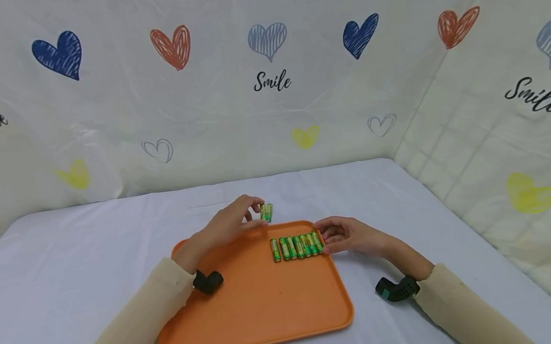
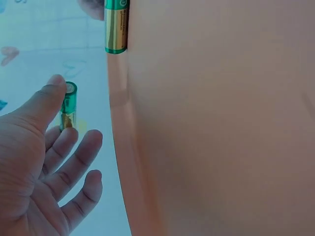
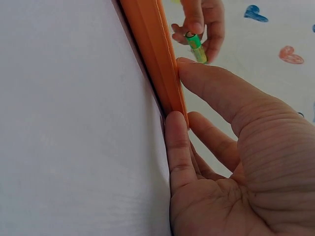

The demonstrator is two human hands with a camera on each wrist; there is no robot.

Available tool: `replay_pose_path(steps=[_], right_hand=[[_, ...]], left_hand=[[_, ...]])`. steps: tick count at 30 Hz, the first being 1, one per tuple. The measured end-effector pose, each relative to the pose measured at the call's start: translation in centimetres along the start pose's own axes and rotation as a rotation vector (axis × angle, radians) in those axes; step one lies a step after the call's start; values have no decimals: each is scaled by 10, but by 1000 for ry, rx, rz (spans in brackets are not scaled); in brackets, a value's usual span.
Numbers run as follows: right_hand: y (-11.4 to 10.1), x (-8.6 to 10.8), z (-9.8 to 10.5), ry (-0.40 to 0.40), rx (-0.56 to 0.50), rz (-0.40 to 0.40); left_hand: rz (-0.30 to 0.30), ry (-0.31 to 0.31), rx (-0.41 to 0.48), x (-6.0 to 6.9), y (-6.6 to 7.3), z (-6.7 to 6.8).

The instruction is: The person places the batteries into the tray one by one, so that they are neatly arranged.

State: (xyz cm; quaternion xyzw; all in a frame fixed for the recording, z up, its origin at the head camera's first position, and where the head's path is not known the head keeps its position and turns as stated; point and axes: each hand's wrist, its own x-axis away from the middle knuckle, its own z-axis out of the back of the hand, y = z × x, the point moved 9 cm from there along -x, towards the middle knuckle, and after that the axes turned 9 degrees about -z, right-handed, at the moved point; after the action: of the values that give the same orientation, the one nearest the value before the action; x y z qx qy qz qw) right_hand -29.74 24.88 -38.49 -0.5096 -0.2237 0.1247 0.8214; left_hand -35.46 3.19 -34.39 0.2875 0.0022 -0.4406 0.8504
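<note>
My left hand [image 1: 232, 221] pinches a green-and-gold battery [image 2: 69, 105] lengthwise between thumb and finger, just past the far rim of an orange tray [image 1: 251, 312]. Close beside it in the head view is a second battery [image 1: 270, 213]; whether the hand touches that one is unclear. Inside the tray several batteries [image 1: 299, 247] lie side by side near the far right corner, with one battery [image 1: 275, 250] slightly apart at the row's left end. At the tray's right rim, my right hand [image 1: 347, 235] rests with fingers spread, its thumb and fingertips touching the orange rim [image 3: 162, 59].
A white cloth [image 1: 85, 264] covers the table under the tray. Behind and to the right hangs a white sheet [image 1: 227, 115] printed with hearts and "Smile". Black wrist cameras sit on the left wrist [image 1: 208, 282] and the right wrist [image 1: 398, 289].
</note>
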Motion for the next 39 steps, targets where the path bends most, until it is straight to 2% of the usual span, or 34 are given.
replay_pose_path(steps=[6,10,13,16,22,31,35,39], right_hand=[[0,-1,0,3,2,-1],[1,-1,0,5,-3,-2],[1,0,1,4,-1,1],[2,0,0,7,5,0],[2,-2,0,11,9,-3],[1,-2,0,7,-15,-6],[0,-1,0,8,-14,-1],[-1,0,0,3,-16,2]], left_hand=[[-7,-20,5,4,9,-3],[-37,-23,1,6,18,-4],[-75,-16,23,7,24,-6],[-87,-16,67,10,24,-9],[-64,-43,110,17,25,-12],[-22,-146,159,26,29,-22],[-22,-178,159,28,29,-27],[-27,-178,138,28,29,-31]])
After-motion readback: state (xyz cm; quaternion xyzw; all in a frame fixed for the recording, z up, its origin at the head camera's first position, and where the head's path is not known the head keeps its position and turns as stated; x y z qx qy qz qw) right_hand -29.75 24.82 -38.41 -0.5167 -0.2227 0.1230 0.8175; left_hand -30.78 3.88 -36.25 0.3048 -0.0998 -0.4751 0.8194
